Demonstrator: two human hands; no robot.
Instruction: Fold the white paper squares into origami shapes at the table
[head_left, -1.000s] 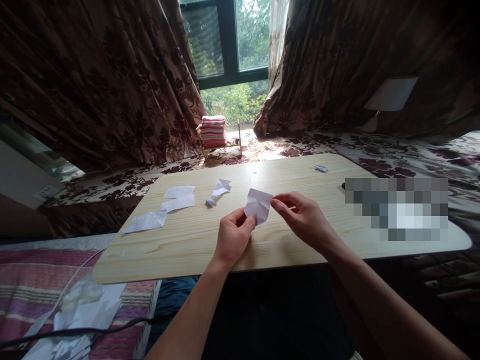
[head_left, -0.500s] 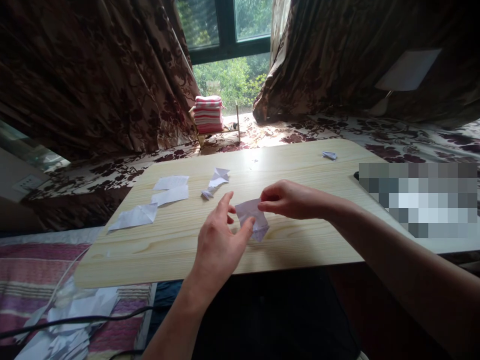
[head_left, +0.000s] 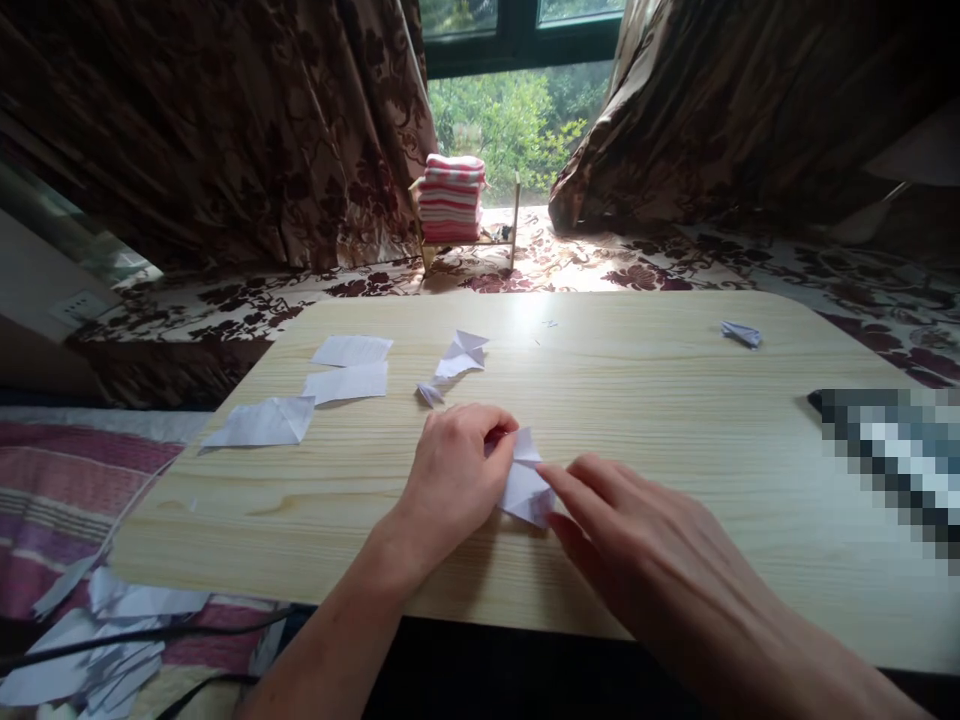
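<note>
A small folded piece of white paper [head_left: 526, 488] lies low over the wooden table, with creases and a folded lower corner showing. My left hand [head_left: 456, 468] is closed, its thumb and fingers pinching the paper's upper left side. At the right edge, my right hand [head_left: 637, 535] has the index fingertip on the paper and the thumb at its lower right corner. Beyond my left hand rest a folded paper piece [head_left: 463, 353] and a small twisted paper piece [head_left: 430, 393]. Part of the held paper is hidden behind my left fingers.
Paper strips [head_left: 349, 382] and a creased sheet [head_left: 262, 422] lie on the table [head_left: 337, 530] at left. A small folded paper [head_left: 741, 334] is at far right, near a blurred-out object [head_left: 892, 450]. Loose papers [head_left: 112, 640] and dark cables sit lower left.
My left hand has closed on the paper's upper left. My right hand has moved from the top edge down to the right edge. The paper is turned and shows another fold; the view has shifted.
</note>
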